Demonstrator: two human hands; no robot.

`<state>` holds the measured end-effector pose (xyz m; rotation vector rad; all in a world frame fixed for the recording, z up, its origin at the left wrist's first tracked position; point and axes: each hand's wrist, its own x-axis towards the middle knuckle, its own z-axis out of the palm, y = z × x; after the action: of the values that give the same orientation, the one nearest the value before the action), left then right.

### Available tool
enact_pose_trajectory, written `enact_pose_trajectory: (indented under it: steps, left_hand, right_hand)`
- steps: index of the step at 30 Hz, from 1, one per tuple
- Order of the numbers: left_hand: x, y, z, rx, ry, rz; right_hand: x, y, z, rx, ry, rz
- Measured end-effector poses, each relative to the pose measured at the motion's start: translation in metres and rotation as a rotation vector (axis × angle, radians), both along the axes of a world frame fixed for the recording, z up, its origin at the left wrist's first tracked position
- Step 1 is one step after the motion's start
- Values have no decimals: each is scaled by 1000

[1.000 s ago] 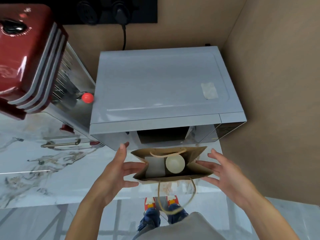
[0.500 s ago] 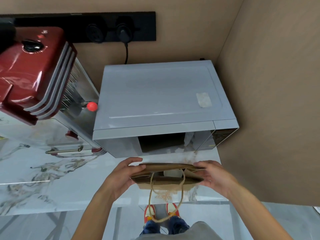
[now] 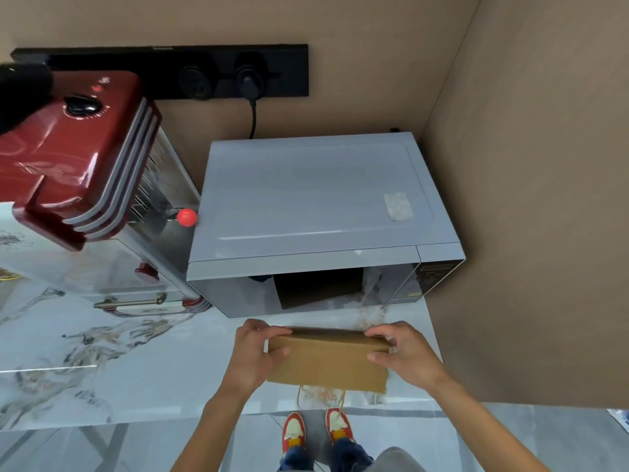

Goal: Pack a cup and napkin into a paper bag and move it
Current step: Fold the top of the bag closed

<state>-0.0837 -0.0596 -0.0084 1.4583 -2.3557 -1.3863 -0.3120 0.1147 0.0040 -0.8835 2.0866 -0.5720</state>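
A brown paper bag [image 3: 326,364] stands on the marble counter [image 3: 119,369] in front of the microwave, its top folded over toward me. My left hand [image 3: 253,356] grips the bag's left top corner. My right hand [image 3: 403,352] grips the right top corner. One string handle [image 3: 321,398] hangs from the bag's lower edge over the counter's front. The fold hides the cup and napkin inside the bag.
A grey microwave [image 3: 316,212] sits right behind the bag, against the brown side wall [image 3: 527,233]. A red and chrome appliance [image 3: 78,158] with a red knob [image 3: 186,217] stands to the left. A black socket strip [image 3: 177,71] runs along the back wall.
One second ago the bag stood open, showing the cup and napkin, with both hands apart beside it. The hands then pinched the top shut and folded it down toward me.
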Motion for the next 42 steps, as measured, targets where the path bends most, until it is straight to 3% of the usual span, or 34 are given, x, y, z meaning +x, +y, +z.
enact_pose_trajectory:
  steps: [4, 9, 14, 25, 42]
  left_hand:
    - [-7, 2, -1, -289, -118, -297]
    - [-36, 17, 6, -582, -281, -503]
    - [-48, 26, 3, -635, -446, -516]
    - [-30, 11, -10, -644, -376, -516]
    - [0, 0, -16, -600, -373, -447]
  right_hand:
    - [9, -11, -7, 152, 388, 310]
    - [42, -43, -1, 160, 524, 562]
    - [61, -63, -4, 188, 638, 700]
    - [36, -45, -28, 19, 729, 609]
    - [10, -19, -31, 105, 821, 522]
